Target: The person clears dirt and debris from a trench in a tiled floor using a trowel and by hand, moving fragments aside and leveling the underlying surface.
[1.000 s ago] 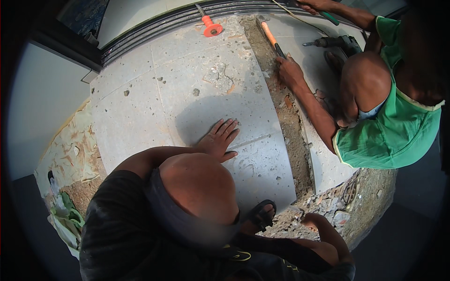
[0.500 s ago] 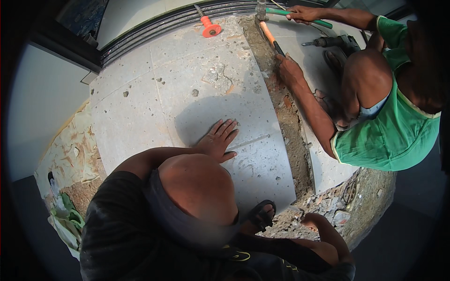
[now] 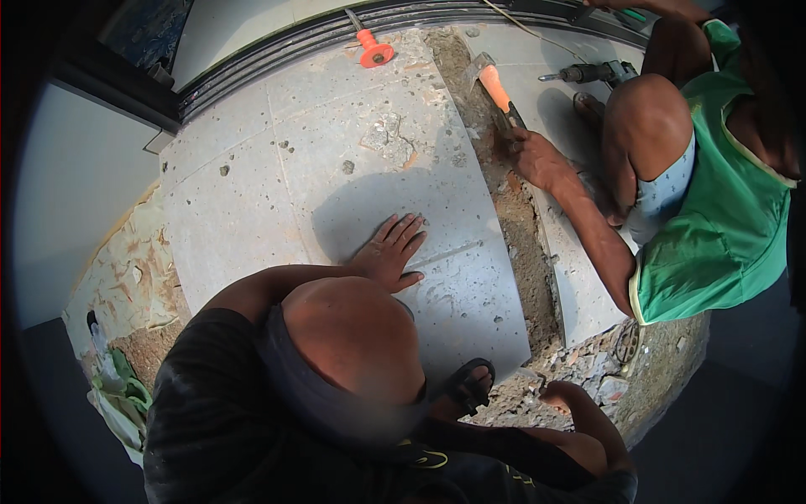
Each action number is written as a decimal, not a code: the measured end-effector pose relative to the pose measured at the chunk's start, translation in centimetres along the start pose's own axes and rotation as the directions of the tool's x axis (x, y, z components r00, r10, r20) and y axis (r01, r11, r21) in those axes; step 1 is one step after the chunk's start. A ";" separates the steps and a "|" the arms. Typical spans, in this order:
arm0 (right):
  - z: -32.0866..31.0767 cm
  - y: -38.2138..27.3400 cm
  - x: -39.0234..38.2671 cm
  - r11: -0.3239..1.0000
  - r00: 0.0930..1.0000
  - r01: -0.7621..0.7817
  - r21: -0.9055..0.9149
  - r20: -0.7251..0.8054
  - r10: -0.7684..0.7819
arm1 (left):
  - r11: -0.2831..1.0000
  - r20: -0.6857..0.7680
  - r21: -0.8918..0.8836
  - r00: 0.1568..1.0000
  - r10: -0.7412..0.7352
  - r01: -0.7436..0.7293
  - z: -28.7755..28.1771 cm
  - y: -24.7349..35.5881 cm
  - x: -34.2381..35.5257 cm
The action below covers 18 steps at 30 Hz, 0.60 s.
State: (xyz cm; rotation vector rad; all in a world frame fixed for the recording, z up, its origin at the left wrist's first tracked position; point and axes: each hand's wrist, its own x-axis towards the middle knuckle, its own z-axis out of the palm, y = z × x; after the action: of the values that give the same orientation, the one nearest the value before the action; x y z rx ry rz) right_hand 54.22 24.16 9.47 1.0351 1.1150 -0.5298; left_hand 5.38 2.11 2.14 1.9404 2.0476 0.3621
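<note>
My left hand (image 3: 390, 252) lies flat with fingers spread on a pale, debris-speckled tile (image 3: 269, 185), beside my bent knee (image 3: 353, 328). My right hand (image 3: 558, 396) is at lower right, low over broken rubble (image 3: 600, 370), its fingers curled round something small that I cannot make out. Near it is my sandalled foot (image 3: 470, 385). Across a rough trench (image 3: 529, 260) from the tile, a co-worker in green crouches; their left hand (image 3: 541, 160) grips an orange-and-black handled metal tool (image 3: 494, 84) angled into the trench. Their other hand (image 3: 604, 4) is at the top edge with a green-handled tool.
A red-guarded chisel (image 3: 375, 52) lies by the dark sliding-door track (image 3: 252, 63). A power drill (image 3: 596, 73) and a cord (image 3: 541, 38) are behind the co-worker. Torn sheeting (image 3: 134, 260) and green cloth (image 3: 126, 391) lie at left.
The co-worker's left hand and orange-handled tool have shifted right and down. Their green-handled hammer swung to that tool's head, then rose toward the top right. My hands have stayed in place.
</note>
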 end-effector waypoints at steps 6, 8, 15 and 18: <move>0.0 -0.1 -0.2 1.000 1.000 0.007 -0.004 -0.004 -0.007 | 1.000 0.005 0.021 1.000 0.003 -0.003 -0.1 0.1 0.0; 0.0 -0.1 -0.3 0.999 1.000 0.017 -0.037 -0.020 -0.018 | 1.000 0.007 0.019 1.000 0.003 -0.003 0.0 0.1 0.1; 0.1 0.2 0.1 0.998 0.999 0.040 -0.039 -0.024 -0.041 | 1.000 -0.017 0.013 1.000 0.011 -0.011 0.1 0.0 0.2; 0.0 0.3 0.4 0.994 0.998 0.056 -0.091 -0.004 -0.057 | 1.000 -0.028 0.023 0.999 0.019 -0.019 0.0 0.0 0.1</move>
State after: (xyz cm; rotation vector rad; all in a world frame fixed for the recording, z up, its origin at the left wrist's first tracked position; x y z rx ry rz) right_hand 54.63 24.31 9.20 0.9293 1.1664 -0.5165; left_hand 5.39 2.23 2.13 1.9803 2.0611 0.3739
